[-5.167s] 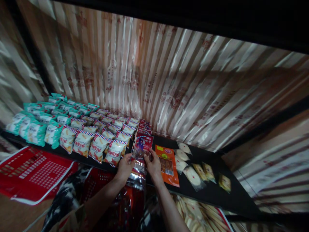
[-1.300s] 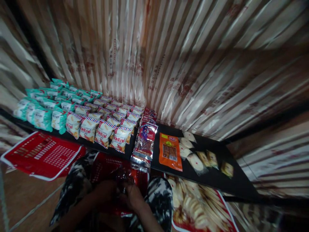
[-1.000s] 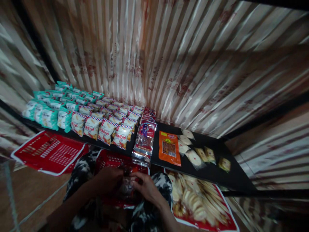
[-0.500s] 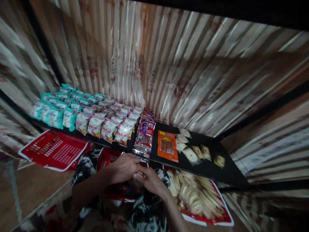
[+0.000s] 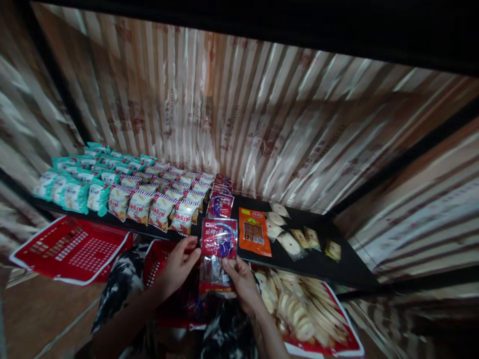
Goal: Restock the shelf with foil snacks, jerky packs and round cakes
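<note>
A red and purple snack packet [image 5: 219, 249] with a clear lower window stands upright in front of the shelf edge. My right hand [image 5: 241, 281] grips its lower right side, thumb across the front and the other fingers behind. Just off the packet's left edge is my left hand [image 5: 177, 269], fingers loosely bent and apart, holding nothing. Beyond the held packet, a row of matching packets [image 5: 220, 205] leans back along the black shelf [image 5: 254, 257]. Below my hands, a red basket [image 5: 153, 259] holds more dark packets, partly hidden by my arms.
Teal snack bags [image 5: 77, 195] and striped white bags [image 5: 160, 212] fill the shelf's left. On its right lie an orange packet [image 5: 254, 232], white round packets [image 5: 292, 244] and small yellow ones [image 5: 333, 250]. Red baskets [image 5: 80, 249] flank my knees; a black board [image 5: 262, 22] overhangs.
My hands were together over the middle basket. Now they are apart, and a packet has come up into view in my right hand. The camera view has shifted slightly.
</note>
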Motion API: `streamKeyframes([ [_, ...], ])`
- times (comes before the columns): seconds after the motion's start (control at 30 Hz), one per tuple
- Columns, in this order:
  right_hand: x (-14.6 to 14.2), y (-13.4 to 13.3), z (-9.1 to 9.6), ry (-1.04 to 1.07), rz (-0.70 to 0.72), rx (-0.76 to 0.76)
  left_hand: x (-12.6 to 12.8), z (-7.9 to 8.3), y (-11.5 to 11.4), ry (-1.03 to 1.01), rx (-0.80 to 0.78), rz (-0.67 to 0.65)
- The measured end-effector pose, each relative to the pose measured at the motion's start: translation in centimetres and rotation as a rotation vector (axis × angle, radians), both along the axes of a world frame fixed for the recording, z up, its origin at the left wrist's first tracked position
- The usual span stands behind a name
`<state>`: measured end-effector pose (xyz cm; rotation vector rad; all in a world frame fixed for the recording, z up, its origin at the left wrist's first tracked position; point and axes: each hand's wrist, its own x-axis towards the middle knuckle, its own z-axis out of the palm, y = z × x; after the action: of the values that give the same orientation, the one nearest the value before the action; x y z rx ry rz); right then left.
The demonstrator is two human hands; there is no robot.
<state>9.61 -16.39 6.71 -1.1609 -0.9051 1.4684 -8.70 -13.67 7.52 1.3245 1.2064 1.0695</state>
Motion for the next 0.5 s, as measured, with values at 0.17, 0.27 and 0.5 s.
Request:
streamKeyframes([
  [0.17, -0.1, -0.1, -0.5, 0.085, -0.1, -0.052, 2.0, -1.3, -2.3, -0.252, -0.246, -0.35],
  [0.27, 0.5, -0.5, -0.8, 0.107, -0.11, -0.095, 3.1, -1.7, -3.0, -0.266, -0.208, -0.387],
  [0.5, 3.0, -1.2, -1.4, 0.139, -0.264, -0.206, 5.7, -3.0, -2.4, -0.068, -0.212, -0.365],
])
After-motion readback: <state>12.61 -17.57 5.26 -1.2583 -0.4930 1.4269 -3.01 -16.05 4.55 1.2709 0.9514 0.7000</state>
